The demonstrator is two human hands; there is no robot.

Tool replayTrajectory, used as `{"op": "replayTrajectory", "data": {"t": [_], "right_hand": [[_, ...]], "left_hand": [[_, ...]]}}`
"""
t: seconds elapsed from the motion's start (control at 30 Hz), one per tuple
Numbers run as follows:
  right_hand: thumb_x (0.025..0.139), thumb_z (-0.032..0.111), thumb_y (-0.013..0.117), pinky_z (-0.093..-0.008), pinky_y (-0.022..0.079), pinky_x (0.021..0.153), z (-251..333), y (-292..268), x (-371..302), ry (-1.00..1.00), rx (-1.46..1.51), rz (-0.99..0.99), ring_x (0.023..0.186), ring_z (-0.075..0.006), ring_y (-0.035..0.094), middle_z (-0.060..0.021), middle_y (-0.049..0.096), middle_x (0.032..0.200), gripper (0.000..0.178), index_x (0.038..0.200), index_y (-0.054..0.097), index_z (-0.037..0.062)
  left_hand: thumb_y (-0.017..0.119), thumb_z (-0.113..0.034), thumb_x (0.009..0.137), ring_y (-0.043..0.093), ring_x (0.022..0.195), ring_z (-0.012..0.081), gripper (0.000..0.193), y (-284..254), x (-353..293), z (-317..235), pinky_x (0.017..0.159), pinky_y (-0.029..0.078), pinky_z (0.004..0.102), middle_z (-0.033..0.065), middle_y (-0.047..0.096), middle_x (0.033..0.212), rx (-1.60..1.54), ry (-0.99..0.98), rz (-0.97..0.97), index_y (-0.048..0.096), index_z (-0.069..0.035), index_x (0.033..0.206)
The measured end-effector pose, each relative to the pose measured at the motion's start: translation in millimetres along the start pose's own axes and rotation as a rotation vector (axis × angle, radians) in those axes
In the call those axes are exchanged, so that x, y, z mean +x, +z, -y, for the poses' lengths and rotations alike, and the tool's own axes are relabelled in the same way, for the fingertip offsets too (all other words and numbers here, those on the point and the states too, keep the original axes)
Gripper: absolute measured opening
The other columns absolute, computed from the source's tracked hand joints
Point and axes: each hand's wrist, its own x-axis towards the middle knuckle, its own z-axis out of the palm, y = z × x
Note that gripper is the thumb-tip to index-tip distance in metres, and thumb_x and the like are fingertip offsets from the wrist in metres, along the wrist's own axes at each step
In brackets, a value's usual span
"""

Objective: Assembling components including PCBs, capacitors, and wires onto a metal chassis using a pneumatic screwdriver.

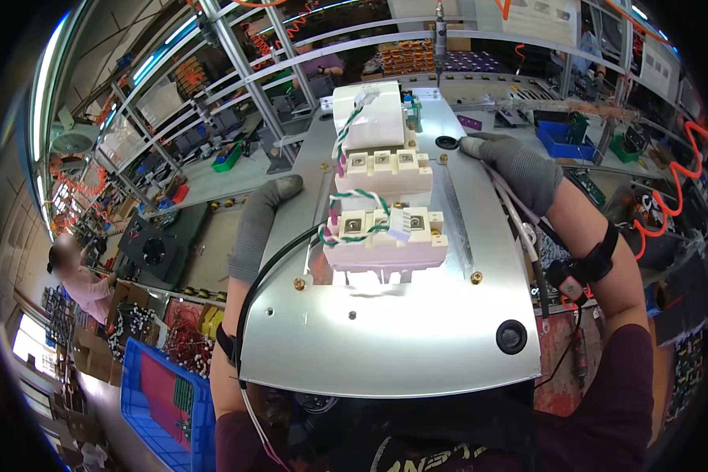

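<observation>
- silver plate (417,346) lies nearest, spread between both hands, its near edge in front of the person's body.
- at the plate's left edge, the gray-gloved left hand (261,224) rests alongside, fingertips on the rim; how far those fingers close underneath is hidden, so i cannot tell.
- at the plate's far right edge, the gray-gloved right hand (523,165) has fingers laid over the rim, tips just beside a black grommet (447,142); their grip below cannot be told either.
- along the plate's middle stand a near white module (385,253), a far white module (384,182) and, farther back, a rounded white part (370,122).
- a black cable (269,267) crosses the plate's left edge; gray cables (521,224) hang by its right edge, close to the right hand.
- a twisted green-and-white wire (354,236) ends in a loose white connector (400,224) above the near module.
- my judgement of the risks: smooth metal under gloves could slip if one side is held weakly; the hanging cables could snag on something beside the plate and tug their joints; the loose connector could catch a sleeve.
</observation>
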Motion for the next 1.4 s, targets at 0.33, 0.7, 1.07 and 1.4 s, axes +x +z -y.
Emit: {"op": "replayTrajectory", "data": {"t": [0.33, 0.7, 1.07, 1.4], "right_hand": [[0.093, 0.021, 0.046, -0.022, 0.053, 0.061, -59.3, -155.7, 141.9, 0.179, -0.046, 0.024, 0.069, -0.0114, 0.064, -0.0093, 0.064, 0.087, 0.029, 0.108, 0.058, -0.0015], [0.093, 0.026, 0.049, -0.0225, 0.042, 0.033, -151.4, -171.5, 224.8, 0.411, 0.123, -0.046, 0.037, -0.0099, 0.049, -0.0056, 0.056, 0.06, 0.03, 0.101, 0.054, -0.0021], [0.091, 0.021, 0.054, -0.021, 0.052, 0.069, -213.6, -159.7, 232.1, 0.262, 0.087, -0.145, 0.081, -0.0103, 0.062, -0.0103, 0.062, 0.103, 0.043, 0.13, 0.046, 0.0045], [0.09, 0.025, 0.055, -0.029, 0.042, 0.095, -257.6, -165.3, 234.2, 0.228, 0.157, -0.126, 0.111, -0.0175, 0.054, -0.0106, 0.055, 0.123, 0.052, 0.136, 0.04, 0.0041]], "left_hand": [[0.049, -0.014, 0.093, 0.06, 0.078, 0.01, 0.025, 94.9, 197.9, 63.1, 0.073, 0.05, 0.0231, 0.0073, 0.064, 0.089, 0.354, -0.235, 0.075, 0.062, 0.005, 0.1], [0.05, -0.011, 0.091, 0.061, 0.091, 0.016, 0.025, 74.7, 317.3, 170.7, 0.083, 0.049, 0.0274, 0.0107, 0.062, 0.1, -0.078, -0.779, 0.318, 0.056, 0.006, 0.109], [0.059, -0.018, 0.088, 0.058, 0.087, 0.0113, 0.051, 62.5, 325.4, 230.4, 0.065, 0.053, 0.0229, 0.0072, 0.057, 0.106, 0.485, -0.661, 0.489, 0.039, 0.001, 0.131], [0.06, -0.017, 0.088, 0.056, 0.082, 0.0088, 0.056, 67.2, 318.5, 247.8, 0.062, 0.05, 0.0215, 0.0047, 0.058, 0.107, 0.518, -0.64, 0.438, 0.036, -0.005, 0.137]]}}
